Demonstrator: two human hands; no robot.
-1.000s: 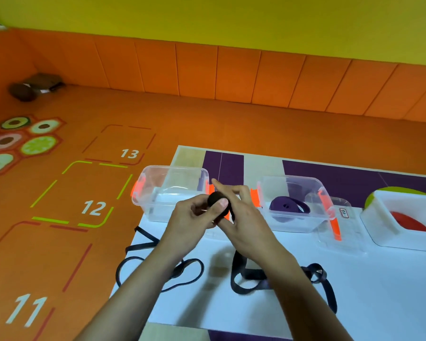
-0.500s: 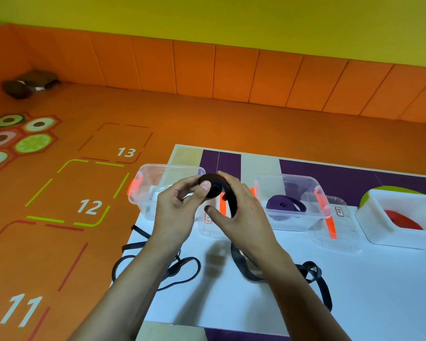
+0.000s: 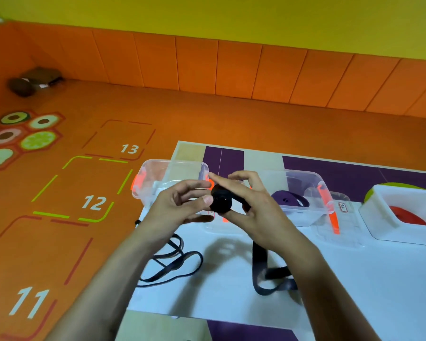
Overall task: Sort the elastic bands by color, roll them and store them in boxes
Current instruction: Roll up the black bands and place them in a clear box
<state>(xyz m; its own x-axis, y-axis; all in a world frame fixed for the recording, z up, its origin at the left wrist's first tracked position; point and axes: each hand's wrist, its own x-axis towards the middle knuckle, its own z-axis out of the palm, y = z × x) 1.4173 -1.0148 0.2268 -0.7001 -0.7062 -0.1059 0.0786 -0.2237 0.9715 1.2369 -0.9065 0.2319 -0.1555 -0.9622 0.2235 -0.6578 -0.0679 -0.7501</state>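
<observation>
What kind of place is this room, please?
Probably a children's play or activity room. The orange floor bears numbered squares, like a jumping game, and fruit-slice pictures, and the lower wall has what look like padded orange panels.

Bright, even light all over, colours running hot on the orange floor (image 3: 207, 114) and the yellow wall (image 3: 231, 18). The light's coming from above: a soft grey shadow of the hands drops onto the white worktop (image 3: 354, 279) just beneath them. The left hand (image 3: 177, 205) is a touch smeared at the fingertips, the right hand (image 3: 253, 205) crisper. The black roll (image 3: 220, 200) reads as a dark lump with little detail. Wall panels bow towards the edges. There's a faint sheen on the clear box (image 3: 158, 173) at the left.
</observation>
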